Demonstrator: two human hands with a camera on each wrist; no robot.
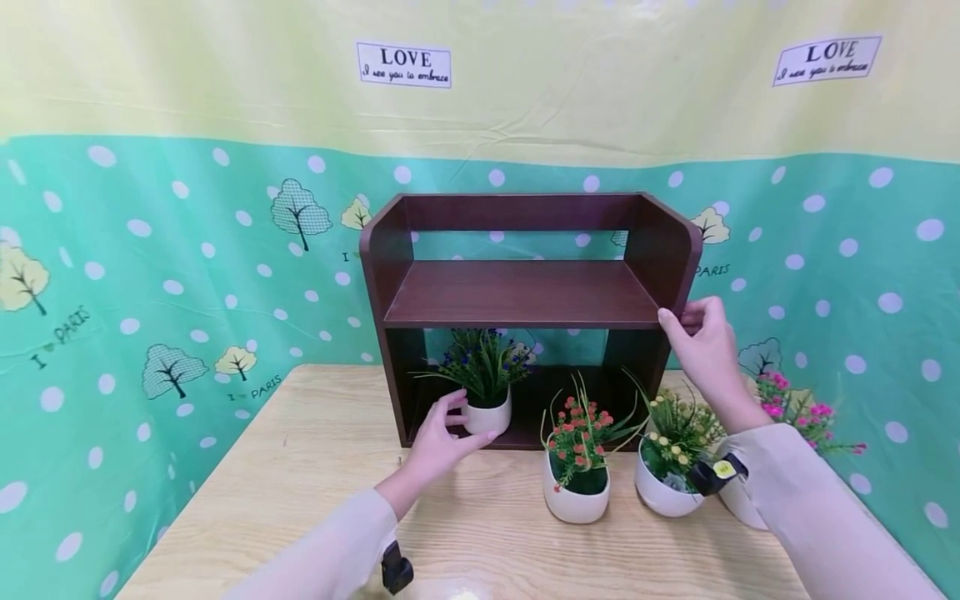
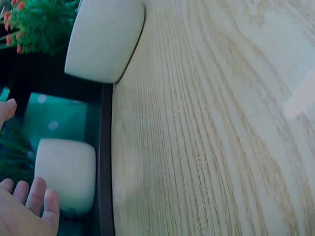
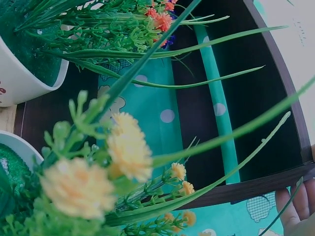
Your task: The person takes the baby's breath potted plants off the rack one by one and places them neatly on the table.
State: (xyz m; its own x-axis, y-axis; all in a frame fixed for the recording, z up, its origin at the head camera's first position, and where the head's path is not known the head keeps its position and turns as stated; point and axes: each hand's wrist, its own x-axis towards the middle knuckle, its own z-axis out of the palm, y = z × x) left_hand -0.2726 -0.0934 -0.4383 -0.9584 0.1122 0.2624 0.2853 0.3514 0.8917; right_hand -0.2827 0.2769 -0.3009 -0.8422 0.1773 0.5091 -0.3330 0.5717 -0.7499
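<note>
A dark brown two-tier shelf [image 1: 525, 292] stands on the table. On its lower level, toward the left, is a white pot [image 1: 489, 417] holding a plant with blue-purple flowers [image 1: 487, 367]. My left hand [image 1: 442, 437] is right at this pot, thumb and fingers spread apart at its near left side; in the left wrist view the fingers [image 2: 35, 196] look relaxed and overlap the pot [image 2: 66, 174], and whether they touch it I cannot tell. My right hand [image 1: 705, 342] grips the shelf's right side panel, thumb at the front edge and fingers around the outside.
In front of the shelf's right half stand a white pot with red-orange flowers [image 1: 577, 492] and one with yellow flowers [image 1: 667, 492]. A pink-flowered plant [image 1: 806, 412] is partly behind my right sleeve. The wooden table [image 1: 322, 467] backs onto a green patterned curtain [image 1: 187, 275].
</note>
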